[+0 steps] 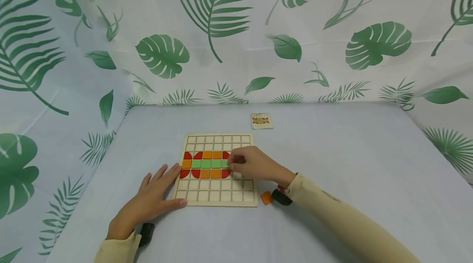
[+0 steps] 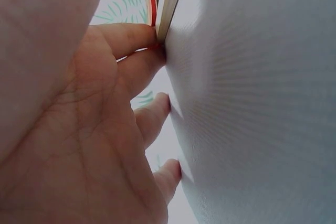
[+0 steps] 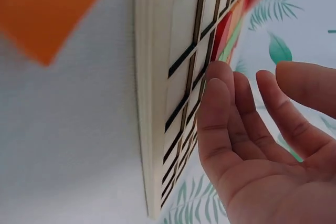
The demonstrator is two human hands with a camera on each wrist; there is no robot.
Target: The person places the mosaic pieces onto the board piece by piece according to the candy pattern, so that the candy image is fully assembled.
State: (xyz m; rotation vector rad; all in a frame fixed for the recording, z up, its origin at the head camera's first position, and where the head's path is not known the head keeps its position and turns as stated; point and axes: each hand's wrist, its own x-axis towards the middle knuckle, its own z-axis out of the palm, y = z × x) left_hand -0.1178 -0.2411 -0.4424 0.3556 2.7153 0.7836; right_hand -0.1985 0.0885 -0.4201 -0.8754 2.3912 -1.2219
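Observation:
A square wooden grid board (image 1: pixel 225 198) lies on the table. Red, orange and green tiles form a band across it. My left hand (image 1: pixel 157 195) rests at the board's left side with fingers extended; in the left wrist view its fingertips (image 2: pixel 142 38) touch the board's edge (image 2: pixel 170 3). Over the band's right end, the thumb and index finger of my right hand (image 1: pixel 258 165) pinch at the last green tile (image 1: pixel 225 163), their tips partly covering it. In the right wrist view, the other fingers (image 3: pixel 283 114) are spread loosely above the board.
A small pattern card (image 1: pixel 262 121) lies beyond the board. Beside the board's near right corner is a loose orange tile (image 1: pixel 266 198), with a red piece (image 1: pixel 281 188) partly hidden by the right wrist's black camera (image 1: pixel 282 197). Leaf-printed cloth (image 1: pixel 229 49) encloses the table's back and sides.

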